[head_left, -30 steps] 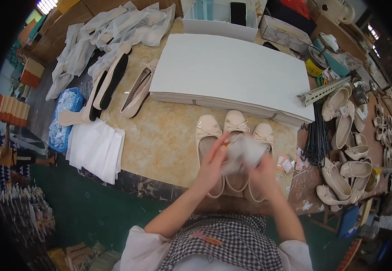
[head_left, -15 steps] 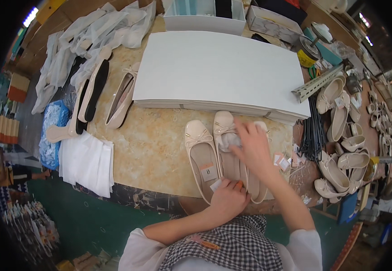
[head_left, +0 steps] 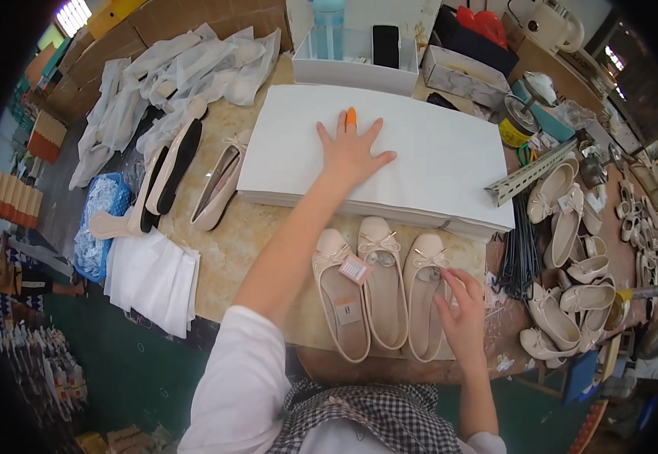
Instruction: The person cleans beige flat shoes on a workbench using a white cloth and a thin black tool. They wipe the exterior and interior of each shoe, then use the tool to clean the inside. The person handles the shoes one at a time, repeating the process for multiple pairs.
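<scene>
Three beige ballet flats with bows stand side by side, toes away from me: a left flat [head_left: 342, 333], a middle flat [head_left: 386, 303] and a right flat [head_left: 424, 333]. My left hand [head_left: 350, 155] lies spread on a stack of white paper sheets [head_left: 435, 129], an orange cover on one finger. My right hand [head_left: 464, 314] is at the right flat's outer side, thumb and fingers apart around its edge. Inside that flat's toe is a small greyish wad [head_left: 433, 275]. A card tag [head_left: 355, 269] hangs over the left flat; a label sits on its insole.
More flats [head_left: 564, 318] crowd the right side, beside a bundle of black hooks [head_left: 522, 242] and a perforated metal angle [head_left: 530, 174]. At left are a blue basket [head_left: 121, 197], white tissue [head_left: 155, 280] and wrapped shoes [head_left: 177, 68]. A white box [head_left: 352, 76] stands behind the stack.
My left hand has moved from the shoes' heels up onto the paper stack. My right hand has gone from the middle flat's toe to the right flat. The tag now lies nearer the left flat's toe.
</scene>
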The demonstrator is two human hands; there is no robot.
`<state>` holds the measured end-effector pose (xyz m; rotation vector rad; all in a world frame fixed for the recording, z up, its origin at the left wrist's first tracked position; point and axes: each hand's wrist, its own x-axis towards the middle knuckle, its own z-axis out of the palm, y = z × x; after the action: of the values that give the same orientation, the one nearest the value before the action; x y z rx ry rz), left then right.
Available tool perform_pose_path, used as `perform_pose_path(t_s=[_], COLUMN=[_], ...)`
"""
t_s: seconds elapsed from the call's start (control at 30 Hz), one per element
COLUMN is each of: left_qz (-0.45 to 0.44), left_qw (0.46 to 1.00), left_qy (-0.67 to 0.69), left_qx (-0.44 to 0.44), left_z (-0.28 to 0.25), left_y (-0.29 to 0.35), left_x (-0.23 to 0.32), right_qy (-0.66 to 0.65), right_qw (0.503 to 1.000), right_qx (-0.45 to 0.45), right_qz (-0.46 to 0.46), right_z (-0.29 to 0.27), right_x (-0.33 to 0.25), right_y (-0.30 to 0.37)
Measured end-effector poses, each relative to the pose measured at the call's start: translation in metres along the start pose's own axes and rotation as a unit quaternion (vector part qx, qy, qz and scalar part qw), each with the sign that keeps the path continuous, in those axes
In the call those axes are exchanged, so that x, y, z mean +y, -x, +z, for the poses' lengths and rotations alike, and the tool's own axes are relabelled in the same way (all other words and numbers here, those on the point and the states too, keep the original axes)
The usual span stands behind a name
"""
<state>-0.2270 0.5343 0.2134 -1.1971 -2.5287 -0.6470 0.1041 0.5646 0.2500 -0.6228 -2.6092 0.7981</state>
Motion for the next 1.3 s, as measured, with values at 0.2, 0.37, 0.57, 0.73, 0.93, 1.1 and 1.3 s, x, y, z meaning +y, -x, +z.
perform_pose_path(t_s=[0.2,0.37,0.57,0.73,0.93,1.1,1.3], left_qz=[0.067,0.041,0.031,0.351,0.228,-0.173,-0.399], left_qw=[0.979,0.988,0.996,0.850,0.876,0.933,0.466], left_qy=[0.039,-0.043,0.080,0.385,0.420,0.311,0.778], left_qx=[-0.191,0.143,-0.039,-0.069,0.056,0.051,-0.135], left_z=[-0.022,0.000,-0.042,-0.138,-0.155,-0.153,-0.125], left_y=[0.018,0.032,0.036,0.183,0.204,0.218,0.232], left_x=[0.036,0.011,0.048,0.132,0.093,0.057,0.041], right_qy=[-0.395,-0.465,-0.449,-0.743,-0.656,-0.247,-0.212], right_qw=[0.905,0.869,0.882,0.619,0.651,0.955,0.953], right_qx=[0.060,0.011,0.014,-0.037,-0.171,-0.166,-0.193], right_qz=[0.148,0.170,0.144,0.253,0.342,-0.008,-0.100], right_z=[-0.003,-0.004,-0.006,-0.008,0.015,0.006,0.033], right_x=[-0.005,-0.019,-0.024,-0.021,-0.059,-0.079,-0.093], right_y=[0.017,0.009,0.019,0.014,0.032,-0.007,-0.005])
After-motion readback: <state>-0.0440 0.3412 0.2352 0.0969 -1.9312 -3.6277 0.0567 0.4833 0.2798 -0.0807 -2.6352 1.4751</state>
